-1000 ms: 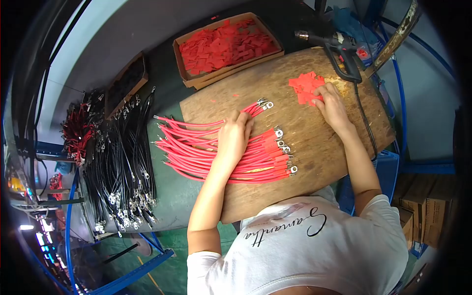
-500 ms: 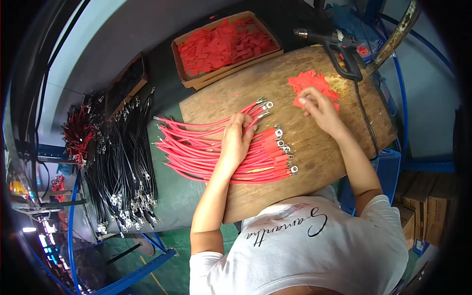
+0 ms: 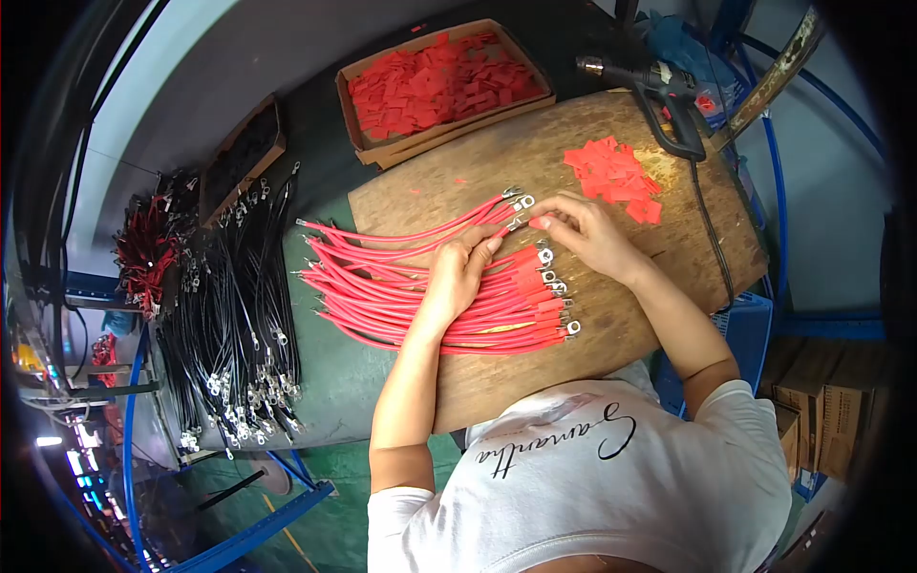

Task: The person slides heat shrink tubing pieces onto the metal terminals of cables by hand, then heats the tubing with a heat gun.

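Observation:
Red cables (image 3: 382,301) with metal ring lugs lie side by side across a wooden board (image 3: 497,382); several have red sleeves (image 3: 531,277) near their right ends. My left hand (image 3: 457,277) is closed on one red cable near its lug end, above the sleeved ones. At that cable's tip, my right hand (image 3: 583,232) pinches a small red sleeve between thumb and fingers, close to the metal lug. Other unsleeved lugs (image 3: 522,202) lie just behind. A loose pile of red sleeves (image 3: 611,174) rests on the board beyond my right hand.
A cardboard tray (image 3: 458,126) of red pieces stands at the back. A heat gun (image 3: 669,105) with a cord lies at the back right. Black cables (image 3: 234,325) hang at the left, beside a box (image 3: 244,162) and a red-black bundle (image 3: 148,253).
My right hand has moved left from the sleeve pile to the cable tip, bringing a red sleeve. My left hand has shifted slightly and now holds one cable's end out.

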Action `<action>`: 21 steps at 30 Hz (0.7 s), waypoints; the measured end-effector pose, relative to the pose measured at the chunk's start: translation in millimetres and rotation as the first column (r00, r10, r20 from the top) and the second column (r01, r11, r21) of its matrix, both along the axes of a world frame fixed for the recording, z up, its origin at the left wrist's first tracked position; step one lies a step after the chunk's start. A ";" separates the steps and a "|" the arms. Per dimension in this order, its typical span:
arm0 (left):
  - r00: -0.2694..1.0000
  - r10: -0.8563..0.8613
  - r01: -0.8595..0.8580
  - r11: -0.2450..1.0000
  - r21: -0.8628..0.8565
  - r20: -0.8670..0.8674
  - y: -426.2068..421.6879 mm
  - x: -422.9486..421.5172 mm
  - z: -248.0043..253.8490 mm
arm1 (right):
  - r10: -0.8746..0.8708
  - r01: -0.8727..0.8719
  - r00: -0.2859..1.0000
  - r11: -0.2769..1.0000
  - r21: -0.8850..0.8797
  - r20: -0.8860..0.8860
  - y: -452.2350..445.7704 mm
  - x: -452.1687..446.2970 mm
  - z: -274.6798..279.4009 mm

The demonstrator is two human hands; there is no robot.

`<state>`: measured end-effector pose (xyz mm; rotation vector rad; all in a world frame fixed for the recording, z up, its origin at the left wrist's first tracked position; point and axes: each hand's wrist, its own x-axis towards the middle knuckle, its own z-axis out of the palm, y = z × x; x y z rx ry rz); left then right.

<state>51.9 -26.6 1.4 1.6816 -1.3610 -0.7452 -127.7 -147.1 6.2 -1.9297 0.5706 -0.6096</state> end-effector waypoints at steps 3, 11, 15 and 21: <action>0.998 -0.046 0.045 0.999 -0.029 -0.046 0.4 0.2 2.3 | -0.008 0.008 1.000 0.999 -0.042 0.008 3.8 7.1 1.5; 0.970 -0.139 0.146 0.989 0.020 -0.199 6.7 6.1 13.5 | 0.054 -0.071 0.996 0.968 0.242 0.077 1.5 13.5 -13.5; 0.945 -0.143 0.168 0.984 0.062 -0.296 7.9 6.5 15.7 | 0.120 -0.138 0.990 0.934 0.330 0.072 -2.0 12.1 -11.5; 0.999 -0.002 0.004 0.998 0.059 -0.041 7.3 -1.5 8.9 | -0.009 -0.025 0.993 0.960 0.278 0.120 -8.3 2.7 0.6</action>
